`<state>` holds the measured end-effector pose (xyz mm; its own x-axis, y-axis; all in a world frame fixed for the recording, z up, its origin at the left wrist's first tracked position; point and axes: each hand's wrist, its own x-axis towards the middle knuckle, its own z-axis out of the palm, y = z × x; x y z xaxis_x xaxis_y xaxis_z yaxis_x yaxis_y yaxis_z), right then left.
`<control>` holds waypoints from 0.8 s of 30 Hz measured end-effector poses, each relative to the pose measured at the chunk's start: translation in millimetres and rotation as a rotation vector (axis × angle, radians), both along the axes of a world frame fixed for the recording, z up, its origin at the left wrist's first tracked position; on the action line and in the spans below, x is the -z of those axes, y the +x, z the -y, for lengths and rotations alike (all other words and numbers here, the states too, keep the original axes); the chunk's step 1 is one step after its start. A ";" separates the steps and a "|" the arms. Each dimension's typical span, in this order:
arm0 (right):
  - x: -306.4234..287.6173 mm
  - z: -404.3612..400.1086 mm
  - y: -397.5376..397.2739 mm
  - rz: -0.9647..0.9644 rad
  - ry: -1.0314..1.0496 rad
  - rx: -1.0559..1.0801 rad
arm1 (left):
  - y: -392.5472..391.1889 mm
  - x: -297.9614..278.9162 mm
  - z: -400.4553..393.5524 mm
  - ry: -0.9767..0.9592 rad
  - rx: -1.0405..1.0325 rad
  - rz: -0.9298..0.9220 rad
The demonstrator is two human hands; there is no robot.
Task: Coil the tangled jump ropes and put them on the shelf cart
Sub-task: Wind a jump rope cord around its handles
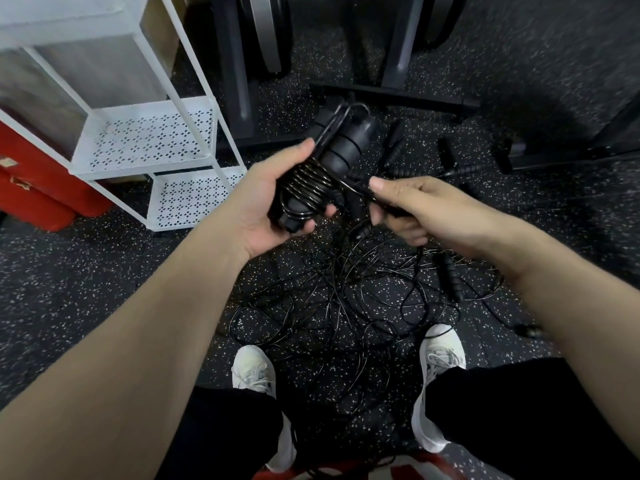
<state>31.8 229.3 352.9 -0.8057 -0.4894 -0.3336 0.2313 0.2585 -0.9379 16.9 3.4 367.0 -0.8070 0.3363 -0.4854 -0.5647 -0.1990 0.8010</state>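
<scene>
My left hand [266, 202] grips a black jump rope bundle [325, 168]: two ribbed handles side by side with thin black cord wound round them in several turns. My right hand [412, 209] pinches the free end of that cord just right of the bundle. Below my hands a tangled heap of black jump ropes [346, 299] lies on the speckled floor, with loose handles [450, 275] among them. The white shelf cart [152, 140] stands at the upper left, its perforated shelves bare.
Red boxes [38, 188] sit left of the cart. Black machine frames and legs [394, 95] stand behind the heap. More loose handles [464, 171] lie at the right. My white shoes [440, 358] flank the heap on the dark speckled floor.
</scene>
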 end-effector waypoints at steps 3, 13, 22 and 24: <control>2.1 -4.9 -1.6 0.036 -0.083 -0.023 | -1.9 2.1 6.7 0.040 -0.046 0.027; 6.0 -4.2 -4.7 0.009 0.270 0.032 | -1.2 4.1 19.2 0.135 0.144 0.009; 10.1 -13.3 -15.3 0.169 0.103 0.232 | 1.0 2.2 15.0 -0.031 0.431 0.009; 12.3 -13.5 -15.5 0.171 0.106 0.207 | 1.6 3.5 14.0 -0.087 0.489 0.000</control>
<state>16.3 242.9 340.5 -0.8125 -0.2757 -0.5137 0.4417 0.2841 -0.8510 18.5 -10.6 363.5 -0.5649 0.6338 -0.5283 -0.5752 0.1565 0.8029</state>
